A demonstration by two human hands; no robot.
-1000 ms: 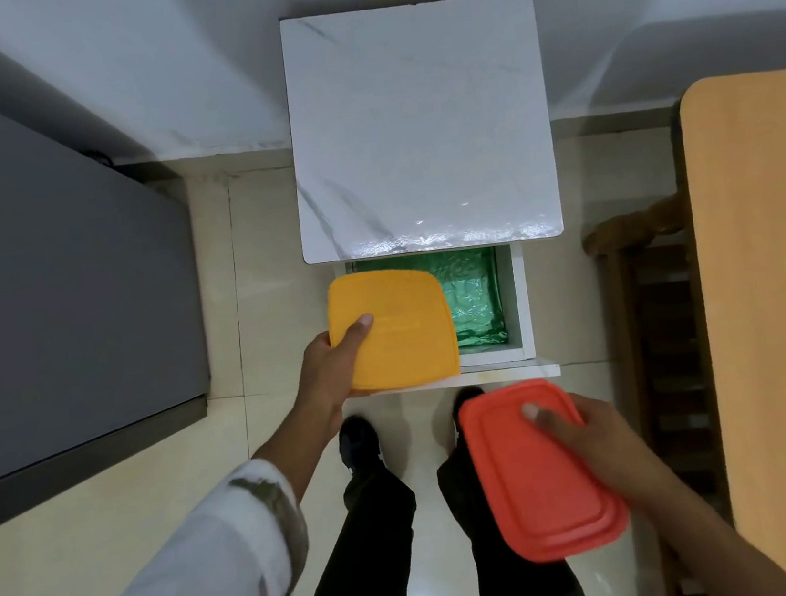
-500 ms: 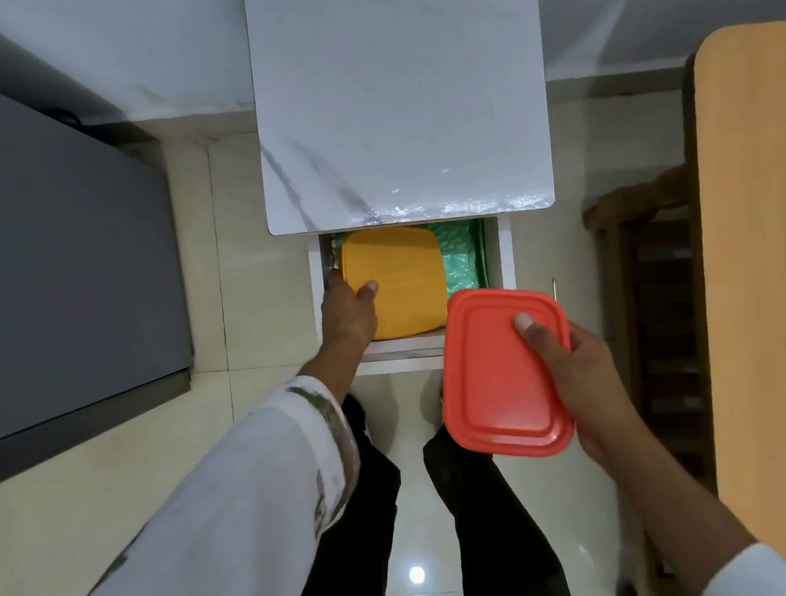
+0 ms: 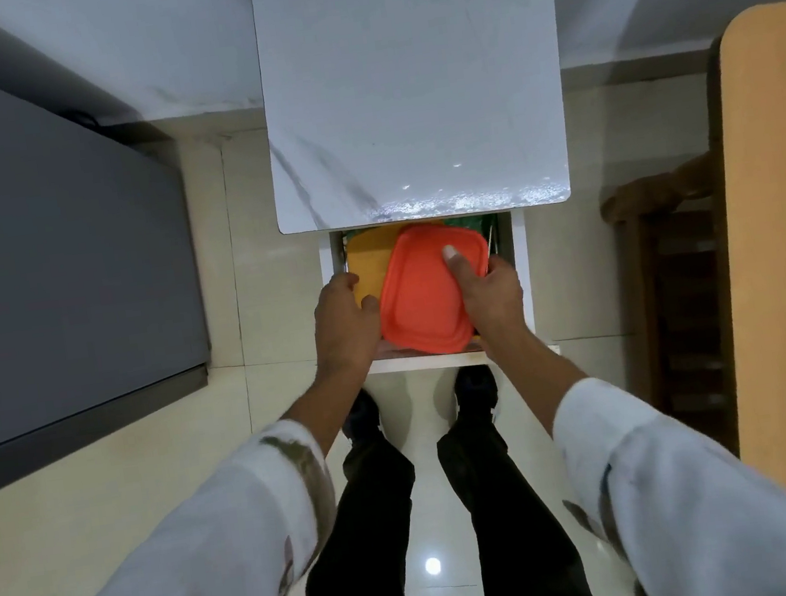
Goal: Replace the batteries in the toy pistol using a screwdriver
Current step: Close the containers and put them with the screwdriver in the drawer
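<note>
Gripping a red lidded container with the right hand, thumb pressed flat on the lid, fingers curled round its right edge. Held tilted inside the open white drawer, toward the front right corner, overlapping a yellow lidded container at the rear left corner. Resting the left hand at the drawer's left edge, fingers curled toward the yellow container, thumb touching the red container's left edge; actual grasp not decidable. Set beneath a white marble-patterned cabinet top, with green lining along the drawer's rear edge. Standing on pale floor tiles in black trousers.
</note>
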